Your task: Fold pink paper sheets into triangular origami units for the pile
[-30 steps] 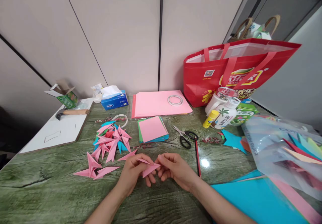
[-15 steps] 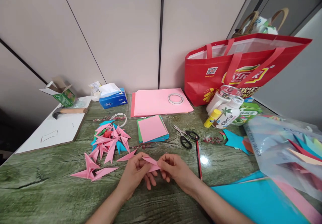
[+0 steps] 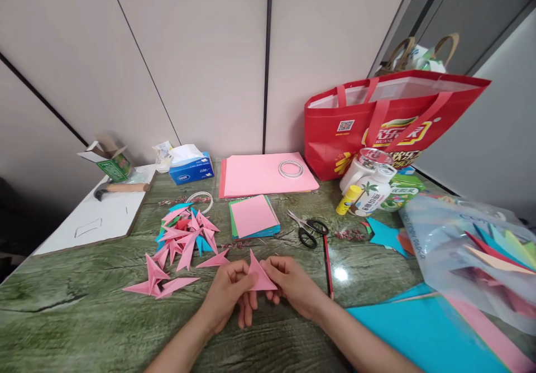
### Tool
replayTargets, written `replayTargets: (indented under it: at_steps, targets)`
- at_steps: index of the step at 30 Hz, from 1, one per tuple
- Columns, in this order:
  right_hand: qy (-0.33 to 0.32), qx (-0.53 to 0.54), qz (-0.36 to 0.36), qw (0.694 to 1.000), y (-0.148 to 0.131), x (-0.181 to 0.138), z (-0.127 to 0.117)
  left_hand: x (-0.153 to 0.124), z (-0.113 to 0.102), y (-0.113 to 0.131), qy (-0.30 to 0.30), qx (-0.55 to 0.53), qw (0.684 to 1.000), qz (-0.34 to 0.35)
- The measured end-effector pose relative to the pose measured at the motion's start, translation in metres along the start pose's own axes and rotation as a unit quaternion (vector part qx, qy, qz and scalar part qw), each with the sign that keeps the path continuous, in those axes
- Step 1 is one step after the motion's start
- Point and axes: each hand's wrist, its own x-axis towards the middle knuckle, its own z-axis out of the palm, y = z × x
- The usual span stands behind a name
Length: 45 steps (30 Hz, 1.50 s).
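Note:
Both hands meet over the green table [image 3: 84, 317] near its front edge. My left hand [image 3: 228, 297] and my right hand [image 3: 293, 283] pinch a pink folded paper piece [image 3: 259, 275] between them; it stands up as a pointed triangle. A heap of folded pink and blue paper points [image 3: 182, 242] lies just to the left of my left hand. Behind the hands sits a small stack of square coloured paper [image 3: 253, 216] with a pink sheet on top.
Scissors [image 3: 310, 230] and a red pencil [image 3: 326, 258] lie right of the stack. Large pink sheets [image 3: 263, 175] with a tape ring [image 3: 291, 168], a tissue box [image 3: 190, 166], a red bag [image 3: 389, 119], bottles [image 3: 371, 186], a glue stick [image 3: 345, 200], a plastic bag [image 3: 469, 250], blue paper [image 3: 419, 334], a white board [image 3: 96, 216].
The pink piece has been turned and opened from a flat narrow sliver into an upright triangle between my fingers. The hands stay in the same place; the view has shifted slightly.

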Motion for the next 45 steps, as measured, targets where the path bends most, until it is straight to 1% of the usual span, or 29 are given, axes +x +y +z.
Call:
replayTargets:
  at_steps: [3, 6, 9, 12, 14, 17, 20, 24, 29, 34, 38, 42, 45]
  targets:
    - [0.009, -0.039, -0.011, 0.999, 0.001, -0.001, 0.002, -0.001, 0.001, 0.0, -0.001, -0.016, 1.0, 0.004]
    - [0.022, -0.111, -0.043, 0.993, 0.002, -0.002, 0.001, -0.001, 0.002, 0.0, -0.006, -0.029, 1.0, 0.004]
    - [0.046, -0.192, -0.099, 0.975, 0.003, -0.003, 0.0, 0.0, 0.003, -0.001, -0.012, -0.045, 0.999, 0.0]
    - [0.085, -0.266, -0.147, 0.949, 0.004, -0.006, 0.001, 0.001, 0.003, -0.003, -0.017, -0.056, 0.998, -0.003]
    - [0.102, -0.296, -0.162, 0.936, 0.005, -0.008, 0.002, 0.001, 0.002, -0.004, -0.02, -0.059, 0.998, -0.003]
    - [0.103, -0.31, -0.171, 0.929, 0.006, -0.009, 0.002, 0.002, 0.001, -0.005, -0.028, -0.057, 0.998, -0.004]
    - [0.094, -0.299, -0.169, 0.934, 0.006, -0.007, 0.001, 0.002, 0.0, -0.005, -0.033, -0.053, 0.998, 0.002]
    - [0.088, -0.229, -0.141, 0.959, 0.003, -0.005, -0.001, 0.003, 0.0, -0.004, -0.01, -0.033, 0.999, 0.01]
    - [0.07, -0.179, -0.159, 0.968, 0.002, -0.004, 0.0, 0.006, -0.001, -0.004, 0.018, 0.006, 0.999, 0.039]
    - [0.068, -0.096, -0.12, 0.986, 0.004, 0.001, 0.0, 0.004, 0.001, -0.003, 0.025, 0.055, 0.996, 0.062]
    - [0.077, -0.064, -0.096, 0.99, 0.004, 0.003, 0.0, 0.004, 0.003, -0.004, 0.042, 0.087, 0.993, 0.067]
    - [0.039, -0.047, -0.104, 0.993, 0.001, 0.001, 0.001, 0.005, 0.001, -0.005, 0.052, 0.093, 0.992, 0.072]
    - [0.024, -0.039, -0.105, 0.993, 0.0, 0.0, 0.0, 0.007, -0.001, -0.006, 0.037, 0.079, 0.994, 0.071]
